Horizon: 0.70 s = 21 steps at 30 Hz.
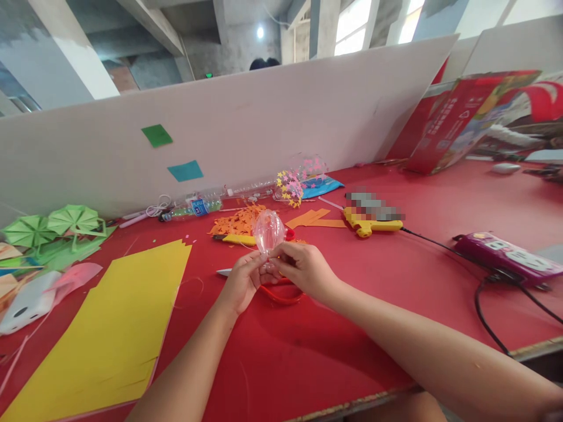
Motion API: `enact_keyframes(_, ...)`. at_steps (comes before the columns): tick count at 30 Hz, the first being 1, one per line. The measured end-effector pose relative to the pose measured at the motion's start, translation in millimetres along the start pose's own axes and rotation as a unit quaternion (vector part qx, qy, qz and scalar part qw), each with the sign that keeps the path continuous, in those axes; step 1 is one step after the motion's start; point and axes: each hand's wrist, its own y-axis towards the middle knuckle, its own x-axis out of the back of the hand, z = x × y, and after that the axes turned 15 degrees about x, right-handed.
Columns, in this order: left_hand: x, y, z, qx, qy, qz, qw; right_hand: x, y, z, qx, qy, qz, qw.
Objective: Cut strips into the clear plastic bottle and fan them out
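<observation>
A small clear, pinkish balloon (pixel 268 230) stands upright above my fingers, its narrow neck at the bottom. My left hand (pixel 244 280) grips the neck from the left, with its fingers curled below. From the right, my right hand (pixel 307 266) pinches the same neck between thumb and fingertips. Partly hidden under both hands lies a pair of scissors (pixel 284 299) with red handles, its blade tip showing at the left. A yellow utility knife (pixel 240 240) rests just behind the balloon, near a pile of orange paper cut-outs (pixel 241 221).
Yellow paper sheets (pixel 118 316) cover the left of the red table (pixel 334 351). A yellow glue gun (pixel 369 224) is cabled past a purple power strip (pixel 505 258). Farther back are a plastic bottle (pixel 193 208), star-dotted balloons (pixel 289 189), and a white partition (pixel 264 123).
</observation>
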Motion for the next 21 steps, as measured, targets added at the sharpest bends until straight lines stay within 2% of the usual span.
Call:
enact_keyframes(13, -5.5, -1.7, -0.4, -0.026, 0.016, 0.001, 1.0, -2.2, -5.0, 2.3, 0.111, -0.047, -0.033, 0.992)
enact_keyframes(21, -0.4, -1.0, -1.7, 0.003, -0.001, 0.002, 1.0, 4.1, 0.5, 4.3, 0.0, 0.028, -0.096, 0.995)
